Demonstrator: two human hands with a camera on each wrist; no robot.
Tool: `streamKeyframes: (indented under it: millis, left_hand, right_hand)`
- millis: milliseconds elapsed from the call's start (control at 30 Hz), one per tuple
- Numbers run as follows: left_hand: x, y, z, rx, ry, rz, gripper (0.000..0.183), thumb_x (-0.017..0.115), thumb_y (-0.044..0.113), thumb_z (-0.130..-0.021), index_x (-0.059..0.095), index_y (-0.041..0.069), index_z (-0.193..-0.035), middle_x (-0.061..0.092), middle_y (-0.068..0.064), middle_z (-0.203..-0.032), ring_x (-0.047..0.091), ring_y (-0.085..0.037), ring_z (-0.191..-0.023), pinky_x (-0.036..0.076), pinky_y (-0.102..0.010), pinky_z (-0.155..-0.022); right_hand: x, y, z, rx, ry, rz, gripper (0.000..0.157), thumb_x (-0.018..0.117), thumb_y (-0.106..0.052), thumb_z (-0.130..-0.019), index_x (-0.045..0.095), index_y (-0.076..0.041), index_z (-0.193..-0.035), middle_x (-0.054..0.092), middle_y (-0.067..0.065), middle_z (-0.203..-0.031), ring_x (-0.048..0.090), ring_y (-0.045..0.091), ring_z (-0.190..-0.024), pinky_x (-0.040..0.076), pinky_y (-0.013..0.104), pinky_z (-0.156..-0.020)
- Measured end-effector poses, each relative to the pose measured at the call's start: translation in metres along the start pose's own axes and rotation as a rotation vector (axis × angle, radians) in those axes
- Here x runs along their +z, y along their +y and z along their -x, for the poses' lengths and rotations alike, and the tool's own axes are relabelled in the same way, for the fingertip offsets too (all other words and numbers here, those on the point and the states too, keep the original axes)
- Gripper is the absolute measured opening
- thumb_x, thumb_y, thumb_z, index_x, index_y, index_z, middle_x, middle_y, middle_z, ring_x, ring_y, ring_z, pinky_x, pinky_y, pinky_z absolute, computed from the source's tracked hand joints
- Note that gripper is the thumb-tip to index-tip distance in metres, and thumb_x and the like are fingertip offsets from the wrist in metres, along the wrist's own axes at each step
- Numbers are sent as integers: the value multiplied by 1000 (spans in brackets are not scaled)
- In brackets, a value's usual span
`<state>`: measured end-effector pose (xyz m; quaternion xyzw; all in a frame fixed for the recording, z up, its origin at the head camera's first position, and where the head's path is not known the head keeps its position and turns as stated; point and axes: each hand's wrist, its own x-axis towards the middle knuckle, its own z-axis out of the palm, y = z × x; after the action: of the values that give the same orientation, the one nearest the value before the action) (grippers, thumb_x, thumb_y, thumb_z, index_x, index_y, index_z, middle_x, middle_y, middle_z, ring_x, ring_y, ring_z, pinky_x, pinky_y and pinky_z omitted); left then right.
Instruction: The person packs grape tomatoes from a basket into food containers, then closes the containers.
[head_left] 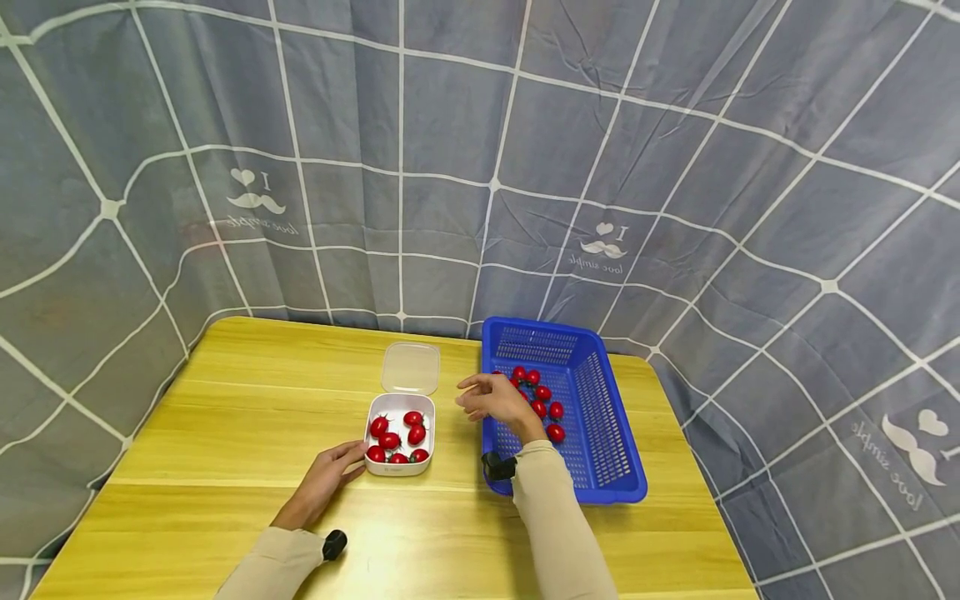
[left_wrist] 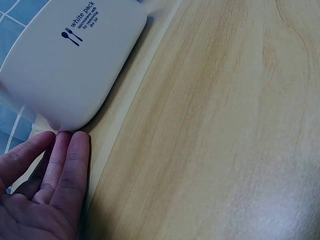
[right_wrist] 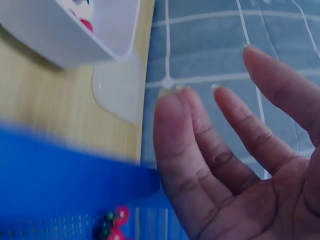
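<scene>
A white square container holds several cherry tomatoes; small printing shows on its side in the left wrist view. My left hand rests on the wood surface with its fingertips against the container's near left corner, the fingers fairly straight. Over the left rim of the blue basket is my right hand, its fingers loosely bent and nothing between them in the right wrist view. More cherry tomatoes lie in the basket, some hidden behind that hand.
A translucent lid lies flat just behind the container. Everything stands on a yellow wooden table. A grey checked curtain hangs along the table's back and sides.
</scene>
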<state>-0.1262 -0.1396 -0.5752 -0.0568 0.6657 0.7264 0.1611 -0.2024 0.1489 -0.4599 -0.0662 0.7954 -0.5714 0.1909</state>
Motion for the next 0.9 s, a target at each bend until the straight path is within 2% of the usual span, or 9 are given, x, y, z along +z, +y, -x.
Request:
streamKeyframes:
  millis: [100, 300, 433, 600, 700, 833, 900]
  left_hand:
    - [0, 1, 0, 7, 3, 3, 59, 52, 28, -101, 37, -16, -138, 37, -32, -143, 37, -39, -134, 47, -36, -104]
    - [0, 1, 2, -9, -3, -9, 59, 51, 27, -101, 36, -17, -138, 35, -32, -144, 36, -40, -134, 46, -38, -105]
    - [0, 0, 1, -7, 3, -4, 58, 51, 26, -102, 36, -17, -138, 36, -32, -144, 36, -40, -134, 46, -38, -105]
    - [0, 1, 0, -7, -2, -5, 58, 50, 26, -102, 36, -16, -138, 36, -32, -144, 35, -39, -135, 45, -39, -106]
    - [0, 0, 0, -12, 4, -5, 58, 51, 26, -101, 36, -16, -138, 37, -32, -144, 36, -39, -134, 46, -38, -105]
    - [0, -1, 0, -16, 4, -5, 57, 51, 26, -101, 36, -16, -138, 36, -32, -144, 36, -39, -135, 45, -38, -105]
    - [0, -1, -1, -18, 3, -5, 57, 50, 26, -102, 36, -16, -138, 36, -32, -144, 35, -39, -135, 45, -39, -106]
  right_hand:
    - [-14, 6, 1, -9, 12, -62, 36, 66, -1, -88, 58, 11, -120, 66, 19, -97, 67, 26, -80, 60, 45, -80]
    - [-38, 21, 7, 5, 87, -115, 35, 64, 2, -89, 56, 13, -121, 65, 23, -104, 67, 28, -86, 60, 45, -82]
    - [-50, 31, 8, 27, 151, -161, 36, 63, 2, -90, 54, 16, -122, 67, 19, -101, 67, 32, -88, 59, 47, -83]
    - [-62, 45, 6, 86, 220, -186, 36, 63, 2, -90, 53, 14, -123, 66, 11, -97, 67, 24, -82, 60, 44, -81]
    - [-67, 53, 4, 122, 241, -195, 37, 60, 4, -91, 51, 15, -125, 66, 21, -101, 67, 21, -80, 61, 41, -79]
    - [-71, 61, 5, 121, 269, -235, 36, 54, 11, -90, 48, 18, -125, 66, 27, -98, 66, 21, -74, 62, 38, -73]
    - [-72, 64, 4, 127, 289, -244, 37, 53, 13, -89, 47, 19, -125, 66, 26, -95, 66, 20, -72, 63, 37, -71]
